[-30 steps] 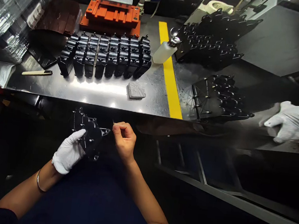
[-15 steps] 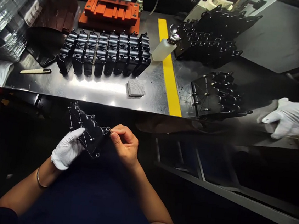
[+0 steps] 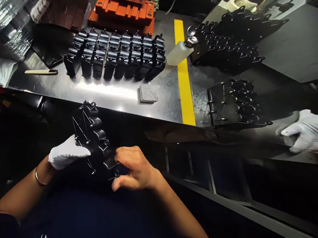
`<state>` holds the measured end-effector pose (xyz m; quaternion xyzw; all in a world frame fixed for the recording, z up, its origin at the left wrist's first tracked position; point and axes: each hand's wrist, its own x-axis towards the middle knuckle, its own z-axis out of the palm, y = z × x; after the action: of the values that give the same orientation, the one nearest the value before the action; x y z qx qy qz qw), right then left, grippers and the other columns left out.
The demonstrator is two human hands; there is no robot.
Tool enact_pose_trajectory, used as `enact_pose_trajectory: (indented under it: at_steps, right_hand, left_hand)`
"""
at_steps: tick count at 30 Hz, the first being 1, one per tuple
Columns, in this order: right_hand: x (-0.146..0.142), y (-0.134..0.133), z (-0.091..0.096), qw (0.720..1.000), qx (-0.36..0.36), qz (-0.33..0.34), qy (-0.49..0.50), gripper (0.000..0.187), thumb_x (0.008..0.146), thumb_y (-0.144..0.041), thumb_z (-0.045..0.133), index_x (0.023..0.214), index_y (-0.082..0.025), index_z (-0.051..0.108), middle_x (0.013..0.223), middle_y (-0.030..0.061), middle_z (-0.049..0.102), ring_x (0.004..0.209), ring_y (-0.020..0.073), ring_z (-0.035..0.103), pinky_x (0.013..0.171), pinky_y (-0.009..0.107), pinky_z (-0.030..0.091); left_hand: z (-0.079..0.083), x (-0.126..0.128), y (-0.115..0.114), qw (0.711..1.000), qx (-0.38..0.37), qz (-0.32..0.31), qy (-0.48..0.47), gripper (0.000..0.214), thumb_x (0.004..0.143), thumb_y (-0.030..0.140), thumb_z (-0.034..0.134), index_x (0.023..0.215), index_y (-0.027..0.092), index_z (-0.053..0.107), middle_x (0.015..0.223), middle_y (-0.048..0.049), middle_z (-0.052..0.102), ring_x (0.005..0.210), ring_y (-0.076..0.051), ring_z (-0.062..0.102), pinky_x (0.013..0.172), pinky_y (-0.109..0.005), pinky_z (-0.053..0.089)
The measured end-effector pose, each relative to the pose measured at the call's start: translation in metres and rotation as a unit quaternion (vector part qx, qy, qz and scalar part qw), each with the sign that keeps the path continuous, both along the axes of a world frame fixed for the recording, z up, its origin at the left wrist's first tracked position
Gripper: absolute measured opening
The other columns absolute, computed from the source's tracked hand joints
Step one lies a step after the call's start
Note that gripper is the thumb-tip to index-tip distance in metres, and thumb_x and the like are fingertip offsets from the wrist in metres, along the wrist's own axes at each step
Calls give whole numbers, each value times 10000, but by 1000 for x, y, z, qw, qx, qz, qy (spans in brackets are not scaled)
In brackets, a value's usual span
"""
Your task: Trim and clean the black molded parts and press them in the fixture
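A black moulded plastic part [image 3: 96, 139] with ribs, rounded humps and small screw lugs is held above my lap, in front of the bench edge. My left hand [image 3: 67, 154], in a white glove, is closed on its left side with the thumb across the face. At the part's lower right end is my bare right hand [image 3: 136, 167]. Its fingers are bent and its thumb stands apart from them, with a corner of the part near the gap. Whether the fingertips touch the part I cannot tell.
On the metal bench [image 3: 106, 100] stand a row of similar black parts [image 3: 117, 56], an orange fixture [image 3: 125, 9], a grey block [image 3: 148, 94], a pen [image 3: 41, 71] and a pump bottle [image 3: 180, 52]. Beyond the yellow tape [image 3: 184, 87] are more black parts [image 3: 231, 104] and another person's gloved hand [image 3: 311, 131].
The part has turned in my left hand, so its humped side shows more. My right hand has opened from a pinch at a lug and moved slightly down. The view has shifted a little.
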<state>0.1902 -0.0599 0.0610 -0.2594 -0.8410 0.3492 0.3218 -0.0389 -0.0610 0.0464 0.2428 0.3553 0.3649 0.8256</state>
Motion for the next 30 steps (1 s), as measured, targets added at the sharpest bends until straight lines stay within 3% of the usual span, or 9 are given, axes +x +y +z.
enact_pose_trajectory:
  at_steps: [4, 8, 13, 19, 24, 27, 30]
  right_hand:
    - [1, 4, -2, 999, 50, -8, -1, 563, 859, -593, 512, 498, -196, 337, 462, -53, 322, 440, 70, 292, 450, 247, 219]
    - [2, 7, -3, 989, 107, -101, 5, 502, 818, -613, 547, 573, -185, 446, 499, -35, 404, 467, 81, 356, 465, 244, 247]
    - [3, 8, -3, 982, 141, -121, -32, 533, 888, -572, 465, 524, -185, 411, 498, -21, 402, 480, 87, 354, 473, 257, 237]
    - [4, 7, -2, 978, 125, -164, -18, 516, 878, -604, 448, 607, -169, 504, 539, -15, 437, 502, 86, 394, 484, 233, 294]
    - [6, 7, -3, 982, 121, -141, -40, 524, 916, -526, 450, 528, -173, 449, 511, -17, 400, 483, 87, 350, 461, 258, 246]
    - [14, 11, -5, 988, 39, -138, 58, 442, 879, -535, 521, 630, -171, 554, 563, -8, 474, 524, 97, 441, 478, 238, 331]
    - [24, 18, -8, 965, -53, -223, 130, 371, 745, -524, 703, 912, -196, 655, 845, 44, 623, 554, 89, 484, 467, 229, 375]
  left_hand:
    - [-5, 5, -2, 1000, -6, 3, -11, 588, 646, 231, 800, 1209, 172, 638, 1120, -118, 695, 1102, -334, 614, 944, -393, 499]
    - [-7, 13, -5, 999, -23, 38, -24, 600, 681, 256, 781, 1249, 173, 606, 1101, -114, 703, 1079, -325, 630, 943, -397, 502]
    - [-6, 17, -7, 996, -47, 69, -18, 598, 679, 271, 789, 1240, 179, 605, 1111, -110, 701, 1032, -310, 653, 883, -374, 536]
    - [-8, 22, -9, 995, -74, 69, -17, 580, 685, 287, 792, 1222, 173, 607, 1063, -97, 715, 948, -277, 678, 753, -320, 558]
    - [-8, 21, -8, 991, -92, 80, -44, 357, 697, 289, 788, 997, 128, 684, 950, -82, 726, 826, -214, 686, 657, -248, 535]
    - [-9, 13, -4, 982, -148, 32, -113, 371, 801, 364, 677, 1074, 113, 655, 777, -54, 700, 654, -156, 657, 597, -243, 517]
    - [-12, 9, 0, 957, -199, -97, -190, 458, 881, 457, 508, 1147, 101, 621, 569, -9, 598, 423, -114, 534, 422, -216, 413]
